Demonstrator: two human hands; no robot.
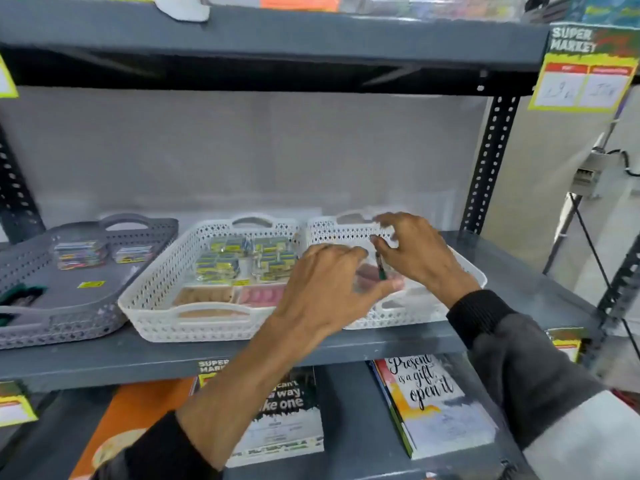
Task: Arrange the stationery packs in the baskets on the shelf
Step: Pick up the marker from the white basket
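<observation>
Three perforated baskets stand in a row on the grey shelf: a grey basket at left, a white basket in the middle and a second white basket at right. The middle one holds several yellow-and-blue stationery packs at the back, with a pink pack and a beige pack in front. Two small packs lie in the grey basket. Over the right basket, my left hand grips a clear pack with pinkish contents. My right hand pinches its upper end by a dark green piece.
The shelf's front edge runs below the baskets, and an upper shelf hangs close overhead. A perforated upright stands at right, beside a price sign. Notebooks lie on the shelf below.
</observation>
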